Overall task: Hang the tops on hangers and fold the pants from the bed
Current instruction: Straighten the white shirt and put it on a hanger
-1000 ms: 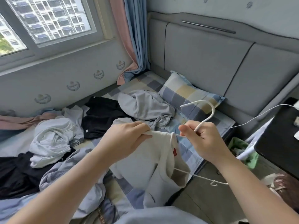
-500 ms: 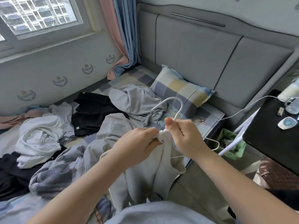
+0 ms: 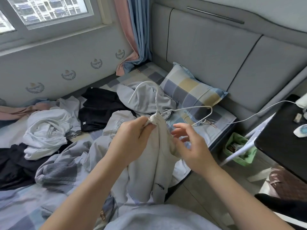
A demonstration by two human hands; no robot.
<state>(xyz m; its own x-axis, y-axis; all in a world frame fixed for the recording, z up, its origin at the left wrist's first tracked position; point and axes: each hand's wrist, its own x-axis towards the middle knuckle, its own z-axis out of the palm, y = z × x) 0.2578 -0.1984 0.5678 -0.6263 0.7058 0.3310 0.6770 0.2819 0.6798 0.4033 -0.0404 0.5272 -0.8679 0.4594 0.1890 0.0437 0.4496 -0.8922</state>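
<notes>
Head view: the bed lies beyond both hands, strewn with clothes. The top, pale and limp, hangs down in front of the person from the left hand, which pinches its bunched neck right under the twisted stem of the hanger. The right hand holds nothing; its fingers are spread wide just beside the cloth, and I cannot tell whether they touch it. I judge the top light and soft: it will sag, twist and slide off a thin arm, so it is best taken at the neck and shoulder seams and spread along the wire. The hanger looks like thin white wire, light and springy, and best held at the stem; its right arm juts bare past the right hand's fingertips. A small dark mark sits low on the top, below the hands, too small to read. Left of the left hand, a black garment bears a white cross mark, and a grey garment shows raised letters I cannot read.
</notes>
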